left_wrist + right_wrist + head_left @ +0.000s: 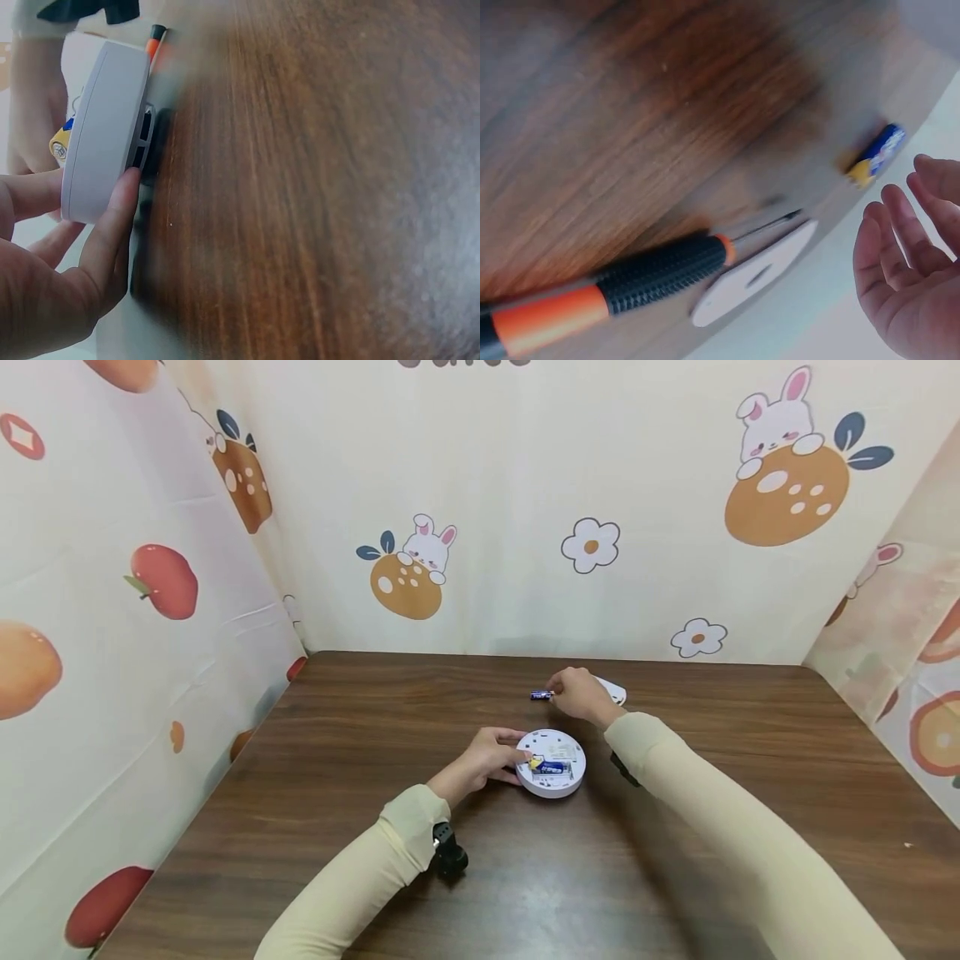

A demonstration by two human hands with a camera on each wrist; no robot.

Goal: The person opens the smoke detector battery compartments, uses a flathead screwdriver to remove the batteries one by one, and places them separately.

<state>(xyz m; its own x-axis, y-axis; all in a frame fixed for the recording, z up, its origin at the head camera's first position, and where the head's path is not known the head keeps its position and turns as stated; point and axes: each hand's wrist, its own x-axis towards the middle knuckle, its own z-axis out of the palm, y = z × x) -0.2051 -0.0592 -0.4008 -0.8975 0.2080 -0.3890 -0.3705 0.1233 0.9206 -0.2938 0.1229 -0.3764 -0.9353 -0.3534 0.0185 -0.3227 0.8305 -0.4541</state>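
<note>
My left hand grips a round white device by its left edge, thumb over the face and fingers at the side and underneath. In the device's open compartment a blue-and-yellow battery shows; the left wrist view catches its yellow end sticking up above the rim. Farther back, my right hand reaches over the table toward a second blue-and-yellow battery lying there. Its fingers are loosely bent, and a small gap parts them from that battery in the right wrist view.
A screwdriver with a black-and-orange handle lies on the brown wooden table, beside a flat white cover. The right hand and arm hide the screwdriver from the head view. A printed curtain rises behind the table.
</note>
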